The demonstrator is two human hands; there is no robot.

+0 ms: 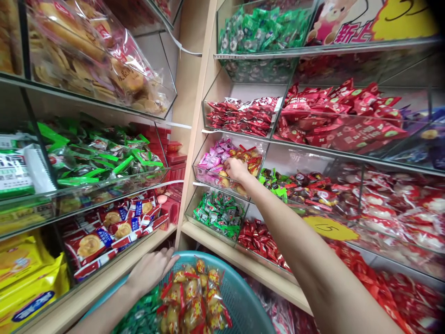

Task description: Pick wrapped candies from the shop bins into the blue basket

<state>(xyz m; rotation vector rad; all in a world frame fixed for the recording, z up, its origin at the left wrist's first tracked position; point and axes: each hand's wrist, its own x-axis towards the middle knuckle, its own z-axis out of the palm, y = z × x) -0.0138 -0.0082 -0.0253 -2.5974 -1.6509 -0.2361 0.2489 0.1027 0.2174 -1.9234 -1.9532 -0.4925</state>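
My right hand (pixel 237 170) reaches into a glass compartment (pixel 196 173) of wrapped candies. Its fingers curl down between pink-wrapped candies (pixel 217 155) on the left and gold-and-red wrapped candies (pixel 253 160) on the right. What those fingers hold, if anything, is hidden. Below, my left hand (pixel 150 270) is closed over the rim of a teal plastic basket (pixel 248 297). Inside the basket, a pile of gold-and-red wrapped candies (pixel 191 297) lies beside green-wrapped candies (pixel 141 311).
Glass-fronted shelves meet in a corner at a wooden post (pixel 194 102). Green candies (pixel 219 213) and red candies (pixel 259 239) fill the bins below my right hand. A yellow price tag (pixel 327 228) hangs at right. Bagged bread (pixel 79 37) sits upper left.
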